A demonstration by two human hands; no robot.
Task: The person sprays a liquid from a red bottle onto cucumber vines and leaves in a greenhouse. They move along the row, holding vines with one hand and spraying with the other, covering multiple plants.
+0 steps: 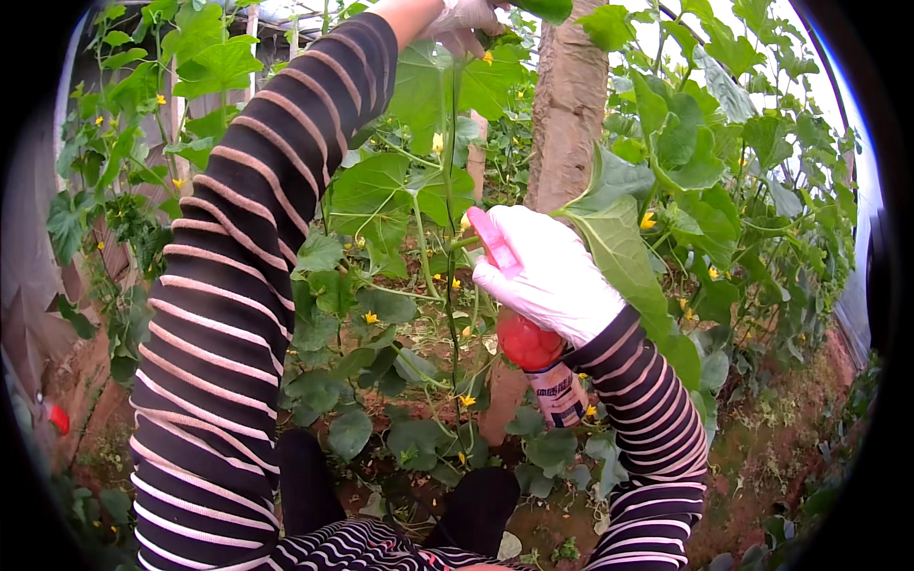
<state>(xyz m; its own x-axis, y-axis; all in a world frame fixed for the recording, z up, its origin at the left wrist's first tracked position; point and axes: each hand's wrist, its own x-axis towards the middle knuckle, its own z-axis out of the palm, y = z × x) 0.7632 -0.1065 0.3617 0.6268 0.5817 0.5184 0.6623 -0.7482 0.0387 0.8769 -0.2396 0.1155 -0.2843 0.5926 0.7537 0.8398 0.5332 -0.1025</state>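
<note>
A white glove covers my right hand, which grips a spray bottle by its pink trigger head. Below the hand show the bottle's red collar and its body with a printed label. The nozzle is close to a pale yellow flower bud on a cucumber-like vine. My left hand, also gloved, is raised to the top edge of the view among the upper leaves. Its fingers are bent near a leaf and a stem; the frame edge cuts part of it off, so its grip is unclear.
A thick brown post rises just behind the vine. Leafy vines with yellow flowers crowd the right side, and more vines climb at left. Plastic sheeting curves along the right edge. A red object is at far left.
</note>
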